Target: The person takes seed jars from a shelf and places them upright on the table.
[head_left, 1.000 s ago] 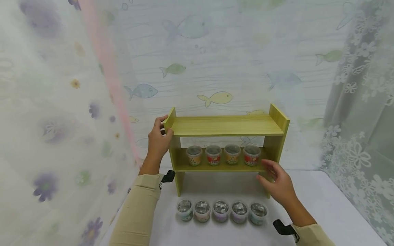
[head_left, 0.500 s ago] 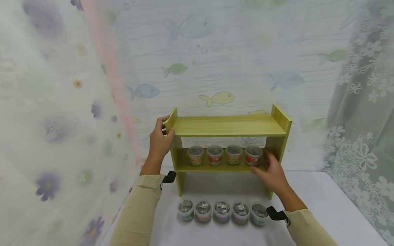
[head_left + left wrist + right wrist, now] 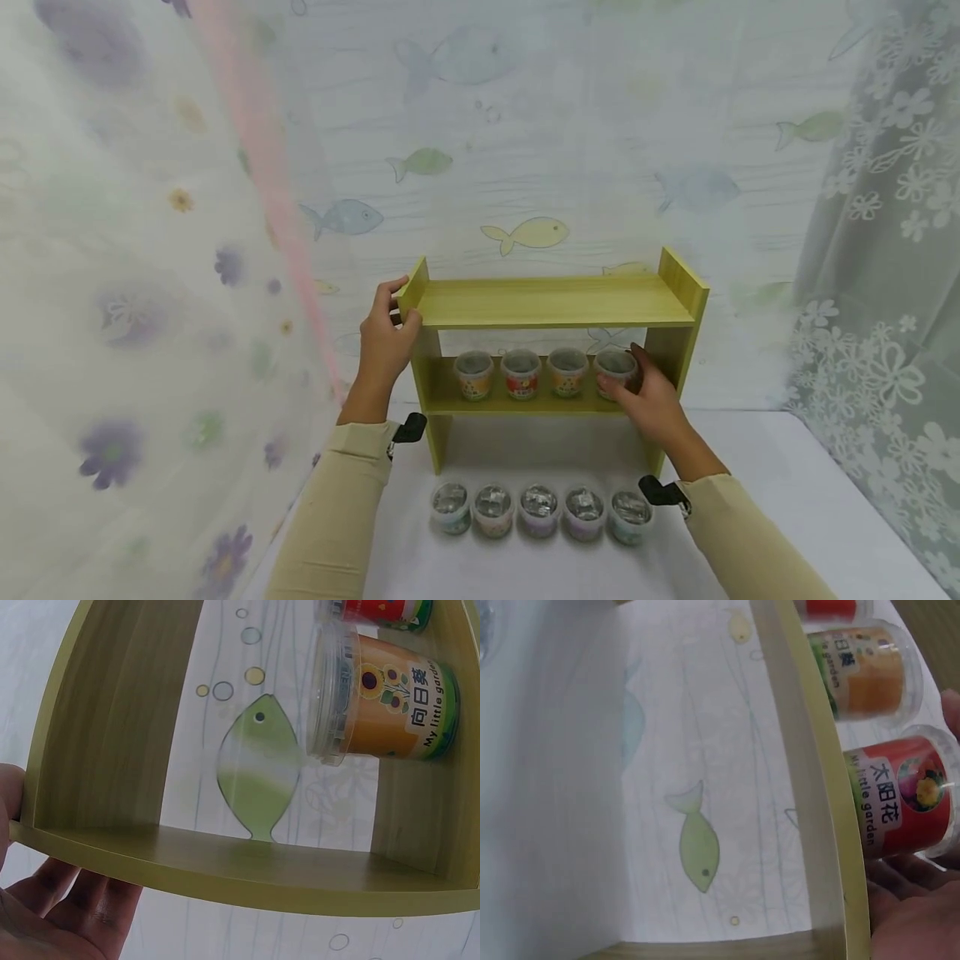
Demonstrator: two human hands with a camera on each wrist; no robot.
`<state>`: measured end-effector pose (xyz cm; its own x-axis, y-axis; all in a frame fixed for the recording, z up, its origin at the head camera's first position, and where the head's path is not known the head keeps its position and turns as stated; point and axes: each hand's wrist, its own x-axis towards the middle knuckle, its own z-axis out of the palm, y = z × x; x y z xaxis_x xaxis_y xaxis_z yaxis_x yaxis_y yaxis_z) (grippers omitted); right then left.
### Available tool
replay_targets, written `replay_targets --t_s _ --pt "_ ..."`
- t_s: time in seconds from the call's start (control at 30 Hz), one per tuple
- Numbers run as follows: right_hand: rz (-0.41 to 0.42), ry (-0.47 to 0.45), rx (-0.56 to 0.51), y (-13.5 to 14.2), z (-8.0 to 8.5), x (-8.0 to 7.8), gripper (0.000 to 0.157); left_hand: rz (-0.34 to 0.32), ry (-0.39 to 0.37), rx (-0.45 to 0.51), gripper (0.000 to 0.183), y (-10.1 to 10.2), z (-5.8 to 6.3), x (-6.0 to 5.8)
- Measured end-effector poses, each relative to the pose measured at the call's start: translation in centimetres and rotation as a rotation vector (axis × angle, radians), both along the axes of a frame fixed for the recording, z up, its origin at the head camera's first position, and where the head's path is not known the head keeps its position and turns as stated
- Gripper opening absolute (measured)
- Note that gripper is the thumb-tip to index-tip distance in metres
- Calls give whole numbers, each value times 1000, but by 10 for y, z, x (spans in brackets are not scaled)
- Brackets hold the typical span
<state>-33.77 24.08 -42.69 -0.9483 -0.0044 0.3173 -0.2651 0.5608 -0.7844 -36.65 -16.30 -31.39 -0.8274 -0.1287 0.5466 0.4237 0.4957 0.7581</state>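
A small yellow-green wooden shelf stands on the white cloth. My left hand grips the top of its left side panel, thumb in front and fingers outside. On the middle board, a row of several clear-lidded plastic cups includes a red-labelled cup at the right end. Around that cup my right hand holds on, thumb at its front and fingers behind its right side. Left of it are an orange-labelled cup, a red one and another orange one.
In front of the shelf, several foil-topped cups form a row on the white cloth. A fish-printed curtain hangs behind, a flowered one at the left and lace at the right.
My right hand has moved left and up from the shelf's right side and closed around the red-labelled end cup. My left hand stays on the side panel.
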Motion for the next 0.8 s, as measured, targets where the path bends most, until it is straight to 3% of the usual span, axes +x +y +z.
replay_targets --t_s 0.27,0.8 --pt "-14 15 71 1 2 -3 82 -8 23 -15 53 0 -3 -2" --pt "-32 47 107 -1 1 -2 76 -19 23 -6 53 -2 -3 -1"
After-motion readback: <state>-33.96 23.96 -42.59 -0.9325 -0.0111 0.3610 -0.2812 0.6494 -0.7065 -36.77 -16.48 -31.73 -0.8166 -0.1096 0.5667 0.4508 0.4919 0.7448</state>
